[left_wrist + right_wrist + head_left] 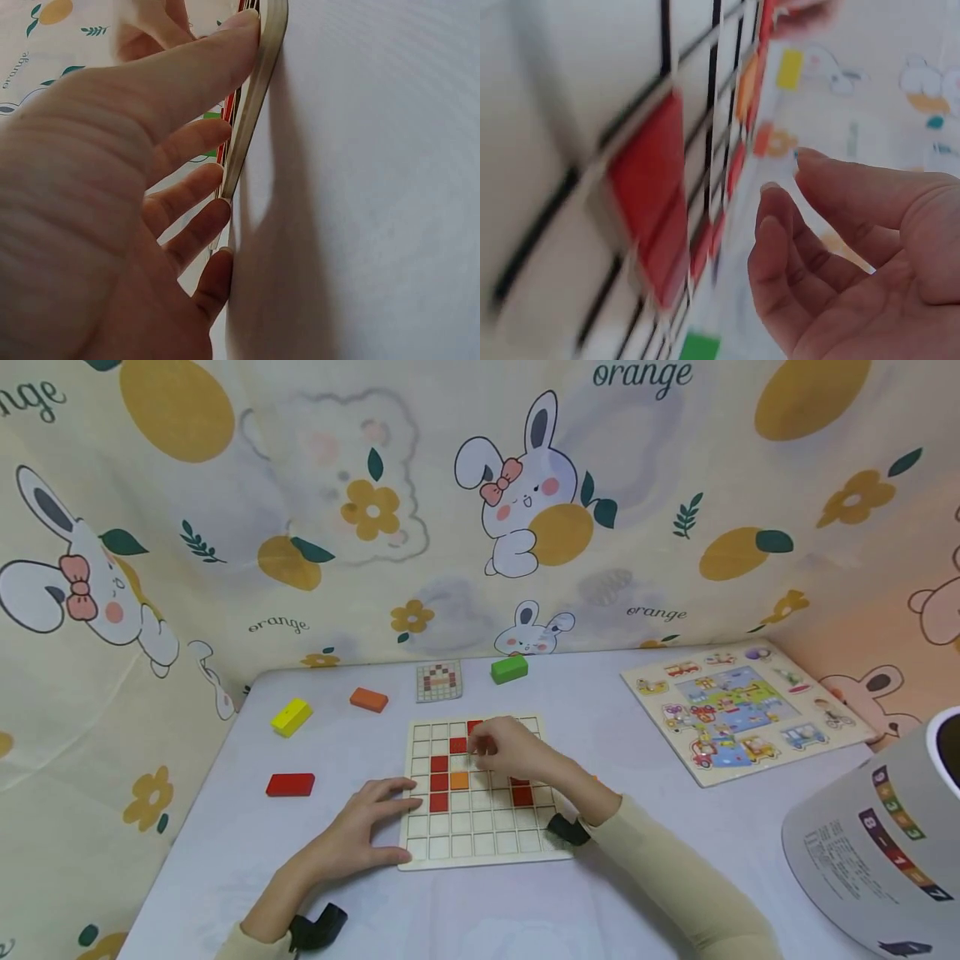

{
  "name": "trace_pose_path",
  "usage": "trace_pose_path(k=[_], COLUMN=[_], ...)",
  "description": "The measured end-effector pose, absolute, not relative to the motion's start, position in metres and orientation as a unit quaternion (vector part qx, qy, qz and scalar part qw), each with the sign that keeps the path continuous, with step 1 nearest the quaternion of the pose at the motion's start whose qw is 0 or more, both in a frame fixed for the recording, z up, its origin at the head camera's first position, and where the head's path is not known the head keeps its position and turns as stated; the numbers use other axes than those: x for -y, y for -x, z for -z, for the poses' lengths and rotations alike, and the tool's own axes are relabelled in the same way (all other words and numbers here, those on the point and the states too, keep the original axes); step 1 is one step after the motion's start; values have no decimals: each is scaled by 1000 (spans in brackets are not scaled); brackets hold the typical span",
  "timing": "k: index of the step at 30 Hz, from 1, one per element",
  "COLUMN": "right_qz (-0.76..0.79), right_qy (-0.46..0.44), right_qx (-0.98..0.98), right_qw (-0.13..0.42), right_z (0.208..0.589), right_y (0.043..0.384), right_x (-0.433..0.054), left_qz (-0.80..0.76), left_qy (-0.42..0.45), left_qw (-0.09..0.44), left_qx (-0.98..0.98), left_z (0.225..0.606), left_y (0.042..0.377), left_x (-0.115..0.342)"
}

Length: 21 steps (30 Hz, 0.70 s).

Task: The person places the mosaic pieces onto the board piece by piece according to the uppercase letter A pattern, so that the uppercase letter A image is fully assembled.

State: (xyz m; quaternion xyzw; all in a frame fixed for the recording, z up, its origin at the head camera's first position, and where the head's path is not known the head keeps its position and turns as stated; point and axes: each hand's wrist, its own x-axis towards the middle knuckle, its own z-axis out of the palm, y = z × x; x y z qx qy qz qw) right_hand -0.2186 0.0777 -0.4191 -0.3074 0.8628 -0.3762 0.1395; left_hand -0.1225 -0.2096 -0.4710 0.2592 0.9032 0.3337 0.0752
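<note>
A pale wooden grid board (480,843) lies on the white table, with several red square tiles (438,782) and an orange tile (459,780) in its cells. More red tiles (522,796) sit on its right side, partly covered by my right hand. Along the left edge of the board my left hand (360,827) steadies it, fingers spread and thumb at the near corner. My right hand (517,752) hovers over the upper middle cells with bent fingers. In the right wrist view, a gap shows between its thumb (840,184) and fingertips, with nothing between them.
A small pattern card (439,682) and a green block (509,669) lie behind the board. Yellow (291,717), orange (369,699) and red (290,785) blocks are to the left. A vehicle picture puzzle (705,768) and a large white canister (840,860) stand at the right.
</note>
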Motion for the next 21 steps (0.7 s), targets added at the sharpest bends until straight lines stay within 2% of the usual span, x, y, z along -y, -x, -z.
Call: trace_pose_path(k=[5,12,21], right_qz=[378,371,375], right_qy=[262,226,226], right_qx=[-879,-893,-886], right_qw=[125,116,153], right_z=[413,428,438], right_y=[216,198,183], right_x=[-125,-197,-224], left_qz=[-336,-333,-333], left_qy=[-258,-264,-260], left_qw=[74,77,76], left_qx=[-903,-902,-903], left_z=[471,471,470], left_y=[122,122,122], left_x=[210,208,211])
